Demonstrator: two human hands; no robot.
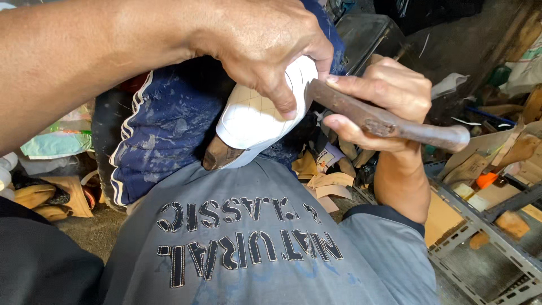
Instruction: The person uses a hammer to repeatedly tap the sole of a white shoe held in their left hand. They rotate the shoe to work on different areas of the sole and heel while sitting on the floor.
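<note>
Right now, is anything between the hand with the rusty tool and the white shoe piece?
Nothing visible. The right hand holds the rusty tool with its tip right at the white shoe piece, beside the left hand gripping it.

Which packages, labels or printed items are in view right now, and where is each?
Small printed card: on the floor beyond the white shoe, pale with orange markings.
Soft plastic package: far left on the floor, pale green and white, crumpled.
Stitched lettering: on the person's grey shirt, dark outlined letters in two rows.
No screens or signs visible.
</note>
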